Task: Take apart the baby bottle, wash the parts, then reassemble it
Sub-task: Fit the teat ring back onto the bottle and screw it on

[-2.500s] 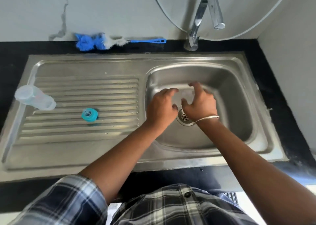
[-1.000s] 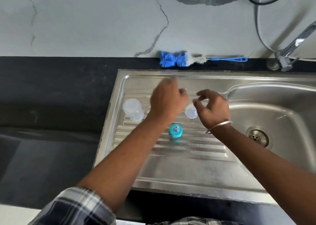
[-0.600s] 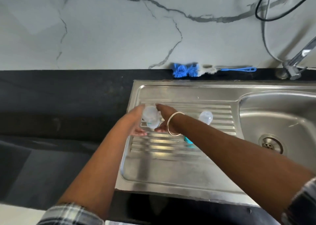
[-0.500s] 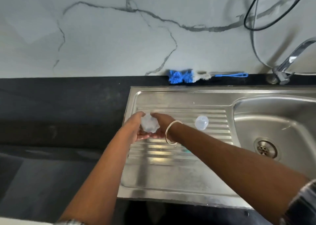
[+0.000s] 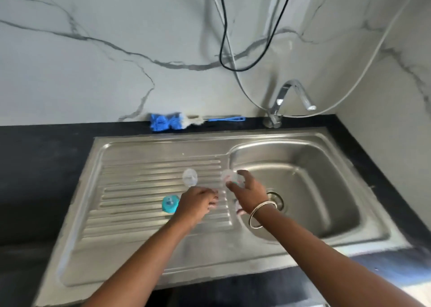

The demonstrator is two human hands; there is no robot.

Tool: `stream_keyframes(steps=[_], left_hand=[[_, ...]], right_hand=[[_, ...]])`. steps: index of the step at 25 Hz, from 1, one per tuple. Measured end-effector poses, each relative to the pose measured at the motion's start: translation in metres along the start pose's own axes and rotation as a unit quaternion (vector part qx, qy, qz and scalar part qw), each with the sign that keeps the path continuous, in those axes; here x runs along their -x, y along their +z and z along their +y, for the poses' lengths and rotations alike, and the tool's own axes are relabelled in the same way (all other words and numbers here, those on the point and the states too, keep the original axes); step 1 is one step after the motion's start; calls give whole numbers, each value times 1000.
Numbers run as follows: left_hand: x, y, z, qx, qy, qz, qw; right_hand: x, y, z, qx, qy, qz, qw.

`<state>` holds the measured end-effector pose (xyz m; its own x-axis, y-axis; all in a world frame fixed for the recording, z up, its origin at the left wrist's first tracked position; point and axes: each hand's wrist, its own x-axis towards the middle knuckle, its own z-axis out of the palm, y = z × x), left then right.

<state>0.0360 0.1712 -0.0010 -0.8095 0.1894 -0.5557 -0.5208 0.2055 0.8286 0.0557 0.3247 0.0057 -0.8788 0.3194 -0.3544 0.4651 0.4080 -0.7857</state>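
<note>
The right hand (image 5: 248, 195) holds the clear bottle (image 5: 229, 177) in its grip at the basin's left edge; the left hand (image 5: 197, 205) hovers curled over the drainboard (image 5: 140, 190), its grip unclear, between the teal ring (image 5: 169, 203) and clear cap (image 5: 190, 177)

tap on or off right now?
Off. No stream leaves the spout of the tap, and the basin of the sink below shows bare steel, no splash.

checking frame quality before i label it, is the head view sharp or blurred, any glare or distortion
Head view: motion blur smears the left hand, the right hand and the clear bottle it grips; soft glare on the sink steel; wide-angle bending curves the counter edges.
</note>
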Motion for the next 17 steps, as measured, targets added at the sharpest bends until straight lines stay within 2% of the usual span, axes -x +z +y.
stream_keyframes(steps=[2, 4, 5, 7, 8, 9, 10, 11, 12, 13, 14, 15, 16, 17], left_hand=[[-4, 24, 2, -147, 68, 55, 985], [0, 53, 15, -203, 169, 126, 956], [3, 68, 23, -204, 235, 160, 937], [1, 97, 33, -197, 366, 212, 884], [-2, 110, 34, -218, 391, 211, 869], [-9, 119, 31, -242, 373, 186, 876], [-17, 129, 28, -267, 308, 145, 901], [-22, 136, 24, -289, 207, 118, 927], [-22, 142, 22, -311, 137, 116, 933], [-22, 147, 18, -317, 148, 143, 926], [-21, 151, 17, -305, 213, 178, 911], [-18, 155, 17, -287, 286, 206, 891], [-15, 158, 18, -287, 324, 223, 874], [-15, 158, 17, -305, 308, 216, 875]], right_hand=[[-10, -33, 19, 96, 24, 35, 995], [-15, -64, 24, 107, -26, 88, 990], [-15, -80, 22, 91, -91, 122, 984], [-13, -105, 16, 36, -261, 183, 947], [-16, -111, 22, 57, -309, 194, 929], [-22, -110, 33, 124, -317, 189, 921], [-29, -108, 47, 220, -270, 142, 927], [-35, -108, 62, 308, -166, 73, 934], [-35, -109, 73, 341, -90, 24, 935], [-36, -112, 80, 339, -81, 18, 937], [-37, -116, 84, 291, -137, 50, 946], [-35, -122, 84, 238, -214, 86, 943], [-36, -125, 90, 213, -267, 101, 934], [-40, -128, 93, 214, -287, 97, 929]])
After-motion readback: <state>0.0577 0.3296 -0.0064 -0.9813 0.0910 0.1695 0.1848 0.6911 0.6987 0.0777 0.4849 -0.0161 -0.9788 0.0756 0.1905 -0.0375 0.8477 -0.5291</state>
